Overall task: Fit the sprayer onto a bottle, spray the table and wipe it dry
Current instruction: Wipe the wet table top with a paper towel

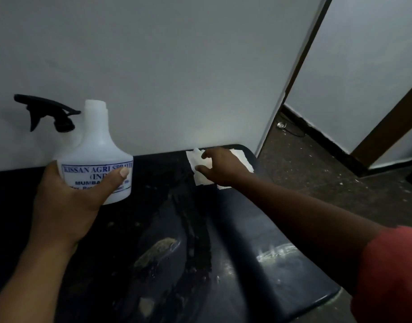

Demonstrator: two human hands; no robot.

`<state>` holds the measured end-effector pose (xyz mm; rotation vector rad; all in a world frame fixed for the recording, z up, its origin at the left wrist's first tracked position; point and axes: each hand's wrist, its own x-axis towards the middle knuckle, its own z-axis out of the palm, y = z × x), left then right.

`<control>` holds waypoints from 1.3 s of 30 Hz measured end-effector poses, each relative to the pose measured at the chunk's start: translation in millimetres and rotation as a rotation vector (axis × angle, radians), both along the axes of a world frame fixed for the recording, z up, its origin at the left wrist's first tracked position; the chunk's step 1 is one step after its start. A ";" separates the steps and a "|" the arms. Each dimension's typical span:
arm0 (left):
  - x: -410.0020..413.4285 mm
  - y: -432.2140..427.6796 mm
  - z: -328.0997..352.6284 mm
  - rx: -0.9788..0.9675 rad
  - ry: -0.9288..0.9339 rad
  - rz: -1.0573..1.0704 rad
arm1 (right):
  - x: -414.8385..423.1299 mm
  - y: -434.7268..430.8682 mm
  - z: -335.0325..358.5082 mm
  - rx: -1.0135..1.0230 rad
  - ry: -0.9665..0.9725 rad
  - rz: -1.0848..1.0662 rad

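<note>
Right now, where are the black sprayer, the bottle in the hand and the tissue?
black trigger sprayer (44, 107): head view, on its top housing.
white spray bottle (95, 141): head view, on its shoulder.
paper tissue (192, 159): head view, on its left part.

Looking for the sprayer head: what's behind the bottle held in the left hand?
A black trigger sprayer stands behind the bottle, to its left. What it sits on is mostly covered by the bottle and the left hand.
</note>
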<state>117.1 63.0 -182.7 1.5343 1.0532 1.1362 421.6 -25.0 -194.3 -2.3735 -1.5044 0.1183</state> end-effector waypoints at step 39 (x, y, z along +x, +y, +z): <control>-39.0 -9.8 16.0 -0.048 -0.018 0.063 | -0.4 13.3 -31.9 0.455 0.508 -0.270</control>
